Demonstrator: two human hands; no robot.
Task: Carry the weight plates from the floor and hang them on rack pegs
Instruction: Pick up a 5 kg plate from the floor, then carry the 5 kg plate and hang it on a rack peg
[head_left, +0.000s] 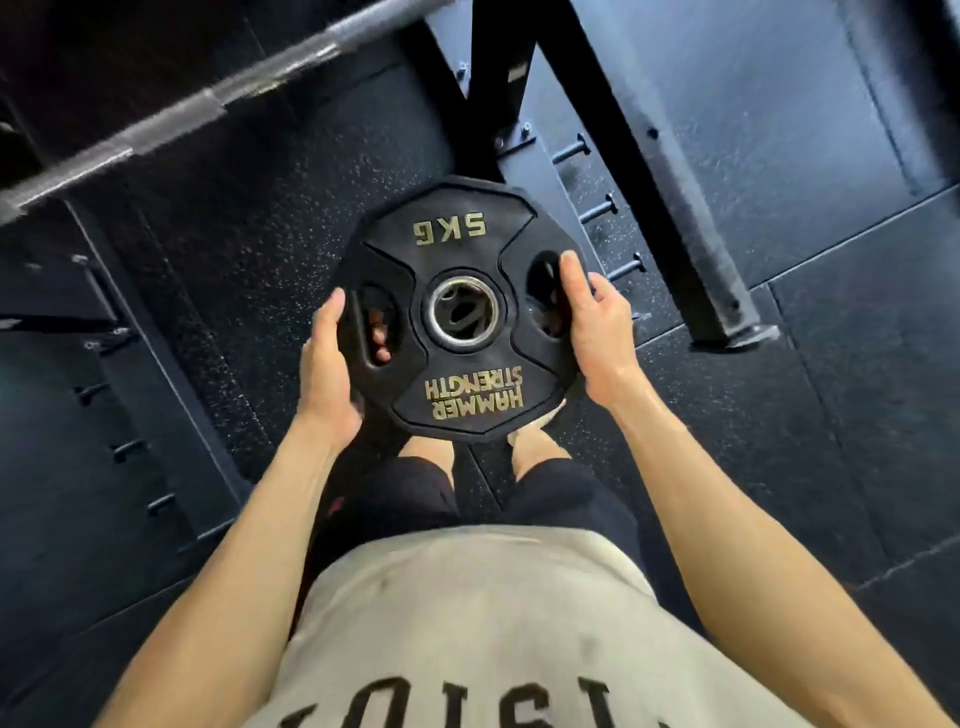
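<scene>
Where the left edge of the view falls dark, a rack upright (130, 332) slants down across the floor with short pegs (127, 449) sticking out of its side, all of them bare, and a steel barbell (171, 117) crosses above it from the lower left up toward the top middle. Between that upright and the person lies a wide stretch of speckled rubber floor (249, 249) with nothing on it. The left hand (330, 364) grips the left rim of the weight plate (462, 309), thumb laid along the outer edge and fingertips showing through the left grip slot. The plate is held flat and level in front of the person's waist, off the floor, above the knees. Gold lettering on it, upside down from where the person looks, reads "5KG" on the far side and "HAMMER STRENGTH" on the near side; a metal ring lines the centre hole. The right hand (597, 332) holds the right rim, thumb curled over the edge into the right slot, fingers wrapped beneath. Just beyond that hand, a second rack post (670, 171) runs diagonally to a bolted foot plate, and three small pegs (600, 210) jut from a rail beside it, close to the plate's far right edge. Further right the floor tiles (857, 364) lie open. Dark letters on the beige shirt (467, 623) are cut off and unreadable.
</scene>
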